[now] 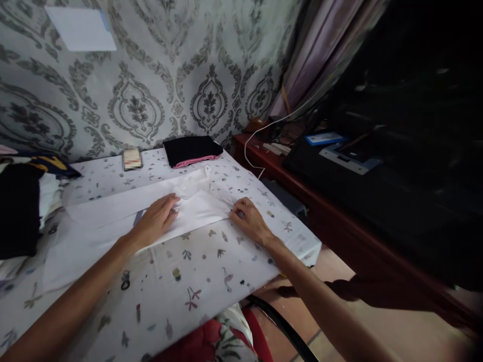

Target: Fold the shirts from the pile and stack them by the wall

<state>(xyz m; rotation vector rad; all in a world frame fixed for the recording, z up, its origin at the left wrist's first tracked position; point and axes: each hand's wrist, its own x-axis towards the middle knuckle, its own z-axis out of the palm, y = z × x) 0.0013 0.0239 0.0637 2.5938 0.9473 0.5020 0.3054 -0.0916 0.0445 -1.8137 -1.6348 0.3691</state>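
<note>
A white shirt [196,213] lies folded into a long strip across the patterned sheet, with a small dark-striped patch showing beside my left wrist. My left hand [156,216] rests on the middle of the shirt, its fingers stretched out over the cloth and its thumb apart. At the shirt's right end, my right hand [247,216] is closed with curled fingers on the edge of the fabric. Creases run through the cloth between the two hands. The fingertips of my right hand are partly hidden.
A folded black garment with a pink edge [192,150] lies near the wall, beside a small blurred box [132,158]. Dark and white clothes [20,206] are piled at left. A dark red wooden cabinet [271,163] with a white cable [251,136] stands at right.
</note>
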